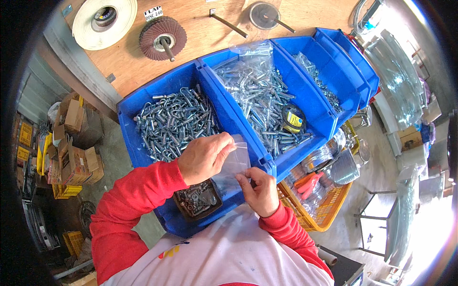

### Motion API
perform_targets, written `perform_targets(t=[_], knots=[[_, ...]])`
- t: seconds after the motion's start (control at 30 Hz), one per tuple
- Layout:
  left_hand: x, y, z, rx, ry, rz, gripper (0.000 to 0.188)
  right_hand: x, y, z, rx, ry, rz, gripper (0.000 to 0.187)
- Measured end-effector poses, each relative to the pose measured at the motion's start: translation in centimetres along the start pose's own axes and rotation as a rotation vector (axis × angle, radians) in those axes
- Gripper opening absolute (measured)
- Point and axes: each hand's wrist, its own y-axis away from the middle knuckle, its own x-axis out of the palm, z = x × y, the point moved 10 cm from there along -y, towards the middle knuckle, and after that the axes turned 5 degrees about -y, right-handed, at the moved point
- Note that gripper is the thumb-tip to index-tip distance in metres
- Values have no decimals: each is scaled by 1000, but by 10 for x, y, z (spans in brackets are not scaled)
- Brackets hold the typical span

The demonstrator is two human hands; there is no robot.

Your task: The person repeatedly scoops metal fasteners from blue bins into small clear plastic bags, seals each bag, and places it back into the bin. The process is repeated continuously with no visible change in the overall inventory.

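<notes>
The small plastic bag was clear, thin and glossy, a soft rectangle with its long axis running from upper left to lower right. It hung over the front edge of a hard blue plastic bin heaped with shiny zinc U-bolts. The left hand pinched the bag's upper edge; the right hand pinched its lower corner between thumb and fingers.

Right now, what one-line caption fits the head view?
Both hands, left hand and right hand, hold a clear plastic bag over a blue bin of U-bolts.
</notes>
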Motion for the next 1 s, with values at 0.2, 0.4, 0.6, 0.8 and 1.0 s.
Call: perform_targets(t=[0.2, 0.4, 0.6, 0.8, 1.0], knots=[[-17, -7, 26, -169, -15, -58, 16, 23, 13, -4, -187, 238, 83, 17], [-3, -1, 48, -293, 235, 158, 22, 29, 15, -8, -194, 305, 94, 23], [12, 6, 31, -241, 273, 332, 29, -2, 10, 11, -118, -2, -165, 58], [32, 14, 27, -258, 502, 612, 48, 0, 0, 26, -214, -59, -198, 27], [70, 58, 53, -688, 725, 945, 117, -62, 17, 51, -460, -167, -490, 10]])
